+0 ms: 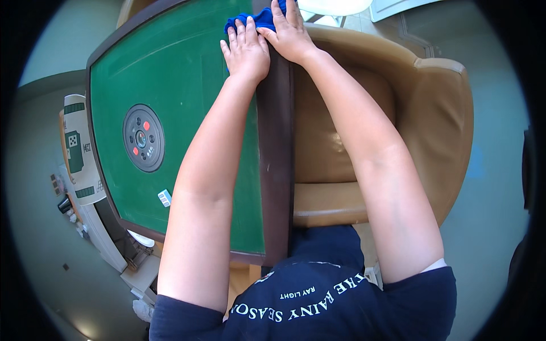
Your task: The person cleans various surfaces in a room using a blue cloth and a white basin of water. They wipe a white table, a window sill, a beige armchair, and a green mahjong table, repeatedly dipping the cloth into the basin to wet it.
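Cloth (266, 17) and table (187, 74). The cloth is vivid blue, soft and bunched, with loose folds and an uneven edge; much of it is covered, so its full outline cannot be told. It lies on the far right-hand part of the table, at the border of the table's green top and dark brown rim (277, 142). The green top is flat and matt, marked by faint pale streaks and scuffs.
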Demonstrator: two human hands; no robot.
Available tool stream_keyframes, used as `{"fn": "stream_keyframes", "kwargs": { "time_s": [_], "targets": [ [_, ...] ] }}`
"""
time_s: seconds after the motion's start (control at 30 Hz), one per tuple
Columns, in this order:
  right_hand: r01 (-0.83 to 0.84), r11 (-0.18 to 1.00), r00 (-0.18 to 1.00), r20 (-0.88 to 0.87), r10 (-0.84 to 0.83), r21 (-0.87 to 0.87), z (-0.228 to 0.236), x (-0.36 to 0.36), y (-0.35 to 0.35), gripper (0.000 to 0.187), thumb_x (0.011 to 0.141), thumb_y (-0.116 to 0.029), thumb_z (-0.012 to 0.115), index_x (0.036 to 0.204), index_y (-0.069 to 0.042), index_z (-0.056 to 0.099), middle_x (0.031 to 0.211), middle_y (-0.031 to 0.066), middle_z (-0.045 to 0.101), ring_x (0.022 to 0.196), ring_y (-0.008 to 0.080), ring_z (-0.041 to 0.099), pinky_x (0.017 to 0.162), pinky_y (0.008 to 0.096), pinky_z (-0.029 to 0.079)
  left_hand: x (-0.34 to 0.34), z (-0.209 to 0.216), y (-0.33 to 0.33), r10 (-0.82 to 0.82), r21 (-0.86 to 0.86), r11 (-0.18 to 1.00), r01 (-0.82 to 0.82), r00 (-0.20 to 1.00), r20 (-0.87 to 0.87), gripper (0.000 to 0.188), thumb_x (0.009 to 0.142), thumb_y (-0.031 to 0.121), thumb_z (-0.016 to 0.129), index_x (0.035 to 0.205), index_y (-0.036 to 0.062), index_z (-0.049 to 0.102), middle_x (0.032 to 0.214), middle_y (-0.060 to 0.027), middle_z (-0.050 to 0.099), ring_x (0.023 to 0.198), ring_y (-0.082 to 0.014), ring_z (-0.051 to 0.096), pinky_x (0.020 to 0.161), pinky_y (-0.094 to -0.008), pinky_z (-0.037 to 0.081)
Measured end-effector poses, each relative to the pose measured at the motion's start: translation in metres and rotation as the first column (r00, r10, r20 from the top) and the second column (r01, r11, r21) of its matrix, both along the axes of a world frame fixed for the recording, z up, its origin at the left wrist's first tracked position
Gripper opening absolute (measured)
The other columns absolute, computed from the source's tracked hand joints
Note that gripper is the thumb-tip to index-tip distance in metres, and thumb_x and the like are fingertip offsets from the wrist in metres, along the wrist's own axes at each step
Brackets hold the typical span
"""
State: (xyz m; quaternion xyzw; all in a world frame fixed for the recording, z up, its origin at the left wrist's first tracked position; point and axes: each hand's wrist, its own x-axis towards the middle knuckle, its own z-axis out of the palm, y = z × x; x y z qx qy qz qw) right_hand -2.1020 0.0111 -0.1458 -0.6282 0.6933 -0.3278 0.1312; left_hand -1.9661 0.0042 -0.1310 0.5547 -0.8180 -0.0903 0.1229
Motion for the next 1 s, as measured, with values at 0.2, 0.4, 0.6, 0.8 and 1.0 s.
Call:
{"fn": "stream_keyframes", "kwargs": {
  "time_s": [0.2,0.4,0.6,0.8,1.0],
  "targets": [
    [-0.02,0.996,0.996,-0.091,0.012,-0.087,-0.017,-0.034,-0.05,0.086,0.096,-0.056,0.055,0.159,-0.007,0.023,0.167,0.0212,-0.001,0.154,0.0408,0.002,0.125,0.0467,0.009,-0.026,0.001,-0.04,0.016,0.017,1.0,-0.017,0.998,0.054,0.061,0.106,0.039,0.034,0.159,0.0122,0.023,0.164,-0.0152,0.024,0.153,-0.0338,0.02,0.122,-0.0545,0.013],
    [-0.068,0.991,0.925,-0.365,0.106,0.116,0.003,-0.051,-0.096,0.082,0.097,-0.06,0.048,0.159,-0.012,0.024,0.168,0.0115,0.008,0.156,0.0313,0.002,0.125,0.0431,0.005,-0.04,0.001,-0.072,0.068,0.04,0.997,-0.07,0.996,0.055,0.059,0.106,0.039,0.032,0.158,0.0111,0.027,0.165,-0.0129,0.023,0.153,-0.0315,0.02,0.123,-0.0526,0.013],
    [-0.008,1.0,0.941,-0.337,0.012,0.014,0.001,-0.037,-0.112,0.074,0.101,-0.05,0.045,0.159,-0.009,0.023,0.165,0.0107,0.022,0.153,0.0313,0.015,0.125,0.046,0.009,-0.045,0.006,-0.097,0.068,0.051,0.996,-0.073,0.992,0.106,0.058,0.106,0.04,0.03,0.158,0.0122,0.029,0.166,-0.0099,0.023,0.153,-0.0281,0.021,0.123,-0.05,0.015],
    [-0.049,0.995,0.96,-0.279,0.023,-0.085,-0.005,-0.018,-0.069,0.064,0.1,-0.034,0.051,0.154,-0.005,0.032,0.159,0.0147,0.033,0.147,0.0367,0.027,0.122,0.0456,0.021,-0.028,0.004,-0.069,0.054,0.079,0.995,-0.06,0.996,0.07,0.055,0.106,0.036,0.034,0.157,0.0153,0.032,0.164,-0.0097,0.027,0.152,-0.0295,0.024,0.122,-0.0496,0.019],
    [-0.115,0.985,0.96,-0.269,0.078,-0.125,-0.005,0.006,0.007,0.062,0.096,-0.032,0.056,0.15,-0.005,0.039,0.158,0.0133,0.031,0.147,0.0368,0.025,0.121,0.0493,0.022,0.003,0.005,0.004,0.033,0.039,0.999,-0.036,0.997,0.076,0.054,0.105,0.034,0.038,0.154,0.0107,0.036,0.162,-0.0134,0.03,0.151,-0.032,0.024,0.123,-0.0498,0.018]
  ]
}}
